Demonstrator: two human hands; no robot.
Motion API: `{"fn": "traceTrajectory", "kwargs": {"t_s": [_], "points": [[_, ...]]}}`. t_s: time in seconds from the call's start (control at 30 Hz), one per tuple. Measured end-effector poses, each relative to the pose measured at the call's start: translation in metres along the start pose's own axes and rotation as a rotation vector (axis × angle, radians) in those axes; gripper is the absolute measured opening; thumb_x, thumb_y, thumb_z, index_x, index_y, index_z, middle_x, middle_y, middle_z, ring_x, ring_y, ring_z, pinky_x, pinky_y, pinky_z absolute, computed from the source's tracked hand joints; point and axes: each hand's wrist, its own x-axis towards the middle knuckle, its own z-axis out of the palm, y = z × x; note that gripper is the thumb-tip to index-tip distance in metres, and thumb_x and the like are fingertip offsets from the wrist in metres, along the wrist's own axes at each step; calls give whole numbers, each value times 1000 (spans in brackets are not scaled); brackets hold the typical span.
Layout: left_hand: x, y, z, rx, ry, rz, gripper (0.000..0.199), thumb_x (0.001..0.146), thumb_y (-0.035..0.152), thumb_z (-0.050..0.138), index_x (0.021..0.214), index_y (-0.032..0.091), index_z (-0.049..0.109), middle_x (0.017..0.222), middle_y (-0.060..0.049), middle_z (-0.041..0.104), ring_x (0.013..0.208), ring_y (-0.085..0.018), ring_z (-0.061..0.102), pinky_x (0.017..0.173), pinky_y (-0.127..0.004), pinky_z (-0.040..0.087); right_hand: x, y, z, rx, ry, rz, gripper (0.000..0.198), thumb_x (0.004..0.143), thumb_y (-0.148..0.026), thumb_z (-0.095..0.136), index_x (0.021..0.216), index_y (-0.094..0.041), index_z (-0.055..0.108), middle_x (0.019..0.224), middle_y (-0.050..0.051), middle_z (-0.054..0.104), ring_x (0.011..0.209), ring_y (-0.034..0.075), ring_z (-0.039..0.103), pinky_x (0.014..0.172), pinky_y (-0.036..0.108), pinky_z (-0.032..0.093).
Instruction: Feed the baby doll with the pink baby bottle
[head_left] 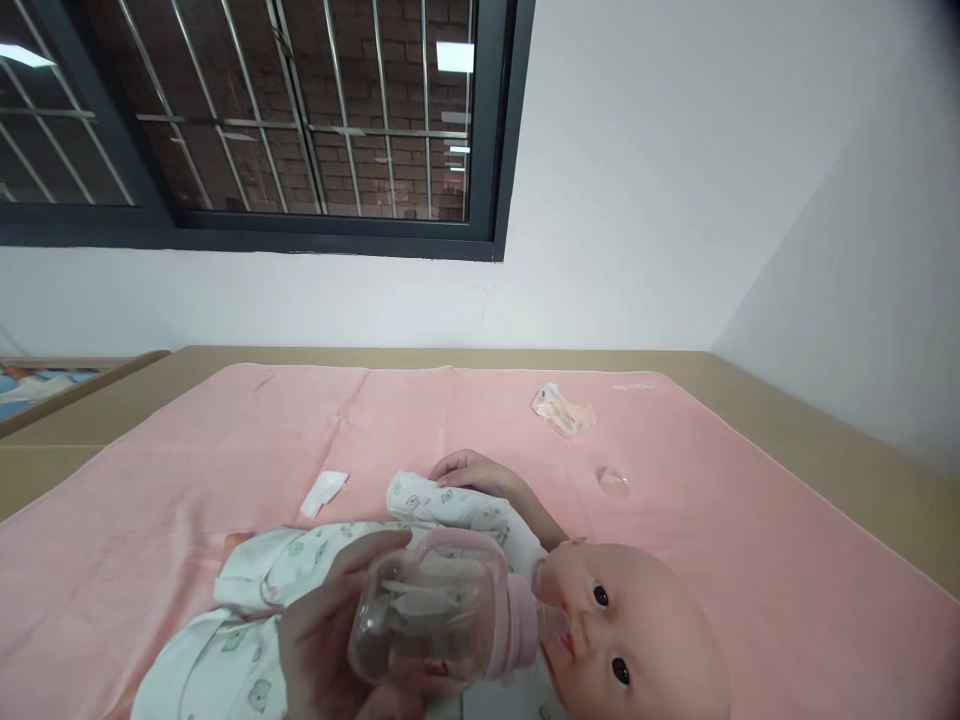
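A baby doll [630, 625] lies face up, in a white printed outfit, with its head to the right. In my left hand [322, 630] is a clear baby bottle [427, 610] with a pink collar and pink handle. The bottle is tilted on its side, and its nipple [551, 620] touches the doll's mouth. My right arm passes behind the doll's neck. The curled fingers of my right hand [472, 472] rest round the doll's sleeved arm [457, 505]; the palm is hidden. The doll's lower body is partly covered by my left hand.
A pink sheet [187, 450] covers the tan table [450, 357]. On it lie a white scrap [325, 493], a crumpled clear packet [564, 410] and a small transparent round piece [613, 482]. Behind are a white wall [615, 200] and a barred window [300, 120].
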Motion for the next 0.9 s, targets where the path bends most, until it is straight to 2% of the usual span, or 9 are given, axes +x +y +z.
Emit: {"fn": "traceTrajectory", "kwargs": {"t_s": [0.1, 0.2, 0.4, 0.5, 0.6, 0.73, 0.8, 0.87, 0.9], "points": [[-3, -2, 3, -93, 19, 38, 58, 60, 63, 76, 100, 22, 67, 112, -13, 64, 101, -37, 62, 75, -44, 58, 5, -4, 1, 199, 83, 84, 35, 72, -47, 54, 92, -21, 64, 87, 5, 61, 87, 18, 58, 74, 30, 45], [-4, -1, 6, -164, 43, 24, 59, 69, 63, 65, 110, 20, 63, 118, -15, 62, 110, -41, 58, 83, -51, 54, 11, -14, 1, 289, 139, 109, 26, 71, -43, 58, 85, -21, 62, 86, 5, 59, 87, 17, 56, 74, 30, 43], [-2, 13, 4, 74, 1, 76, 53, 74, 57, 61, 112, 20, 63, 112, -13, 64, 105, -38, 61, 88, -49, 51, 8, -31, 4, 266, 160, -8, 31, 78, -46, 53, 94, -22, 62, 95, 6, 59, 108, 17, 48, 81, 30, 41], [-6, 12, 0, 119, 0, 85, 53, 74, 55, 63, 113, 20, 62, 113, -14, 64, 105, -37, 60, 88, -49, 51, 15, -24, 2, 264, 148, 18, 28, 70, -46, 61, 87, -23, 61, 85, 6, 57, 99, 18, 50, 78, 31, 41], [-9, 9, -2, 123, -2, 65, 56, 74, 56, 62, 117, 20, 61, 115, -15, 63, 106, -38, 60, 87, -50, 51, 20, -16, 1, 276, 231, -2, 30, 66, -49, 64, 83, -25, 59, 80, 6, 56, 93, 19, 52, 77, 34, 43], [-10, 9, -1, 119, 1, 61, 55, 74, 55, 62, 117, 21, 60, 117, -14, 63, 107, -38, 60, 87, -50, 52, -16, -6, 17, 207, 316, -165, 46, 62, -59, 61, 96, -27, 59, 91, 8, 59, 106, 23, 51, 82, 38, 45], [-9, 7, -2, 125, -4, 76, 53, 73, 54, 64, 115, 21, 61, 115, -13, 64, 106, -38, 60, 88, -50, 51, -48, 5, 31, 73, 252, -281, 64, 52, -64, 64, 106, -29, 57, 101, 6, 60, 118, 24, 46, 88, 40, 46], [-9, 2, -6, 126, -23, 102, 53, 72, 53, 65, 114, 21, 62, 111, -13, 65, 103, -37, 62, 87, -49, 52, -74, 17, 43, -59, 2, -353, 79, 33, -63, 71, 104, -31, 58, 98, 4, 61, 118, 26, 47, 86, 39, 48], [-8, -1, -8, 126, -27, 111, 54, 71, 53, 65, 114, 21, 62, 110, -12, 66, 101, -37, 62, 86, -49, 52, -81, 22, 47, -88, -66, -363, 81, 25, -60, 73, 100, -32, 59, 95, 3, 62, 116, 27, 49, 83, 37, 50]]}}
